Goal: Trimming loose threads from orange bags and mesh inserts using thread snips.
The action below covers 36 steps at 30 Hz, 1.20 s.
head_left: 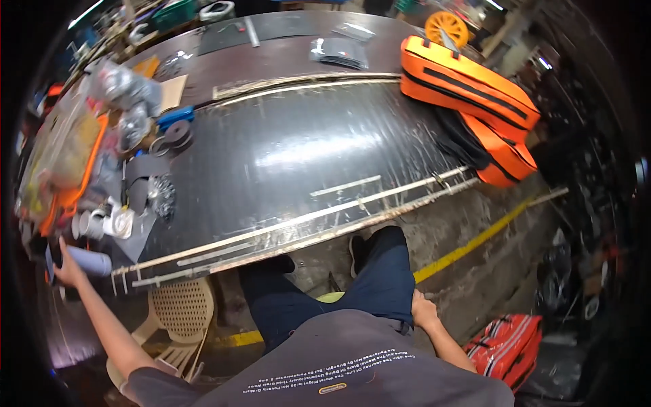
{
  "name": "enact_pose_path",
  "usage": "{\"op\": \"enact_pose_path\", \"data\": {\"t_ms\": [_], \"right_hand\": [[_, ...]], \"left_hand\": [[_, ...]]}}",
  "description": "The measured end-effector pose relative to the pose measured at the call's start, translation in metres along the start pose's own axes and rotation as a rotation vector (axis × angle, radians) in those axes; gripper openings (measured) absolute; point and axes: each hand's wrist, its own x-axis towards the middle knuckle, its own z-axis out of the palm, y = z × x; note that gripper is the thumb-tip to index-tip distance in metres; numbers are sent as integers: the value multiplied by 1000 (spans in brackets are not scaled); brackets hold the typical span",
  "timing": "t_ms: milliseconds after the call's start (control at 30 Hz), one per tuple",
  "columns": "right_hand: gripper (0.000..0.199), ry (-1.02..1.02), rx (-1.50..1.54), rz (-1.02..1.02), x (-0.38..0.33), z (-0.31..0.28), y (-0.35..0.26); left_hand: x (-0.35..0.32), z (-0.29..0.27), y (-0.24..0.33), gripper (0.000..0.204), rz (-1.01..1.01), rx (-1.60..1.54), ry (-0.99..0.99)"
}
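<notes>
Pale blue-grey roll [90, 262] lies at the near left corner of the dark worktop [305, 149], gripped at its end by the left hand [66, 270], fingers curled around it. Just beyond it stand white cups [112, 220]. The right hand [423, 313] rests open and flat on the person's own hip, holding nothing.

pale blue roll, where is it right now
In the head view the pale blue roll lies at the far left end of the dark table, gripped by the left hand, just below the white cups.
</notes>
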Motion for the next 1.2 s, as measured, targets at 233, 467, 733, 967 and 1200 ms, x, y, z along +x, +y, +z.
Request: {"op": "enact_pose_path", "data": {"t_ms": [233,467,733,967,1200], "right_hand": [[23,118,139,186,35,45,33],[30,570,595,172,145,-115,91],[57,602,1600,-79,344,-348,115],[41,1344,196,308,419,-438,259],[69,1168,-360,478,384,-520,461]], "left_hand": [[3,0,26,90,281,-320,-158],[-118,-74,79,107,409,-63,337],[-597,-223,290,74,798,-759,-1072],[-689,-215,312,72,1039,-491,-1306],[-697,-223,330,72,1090,-309,-1363]]}}
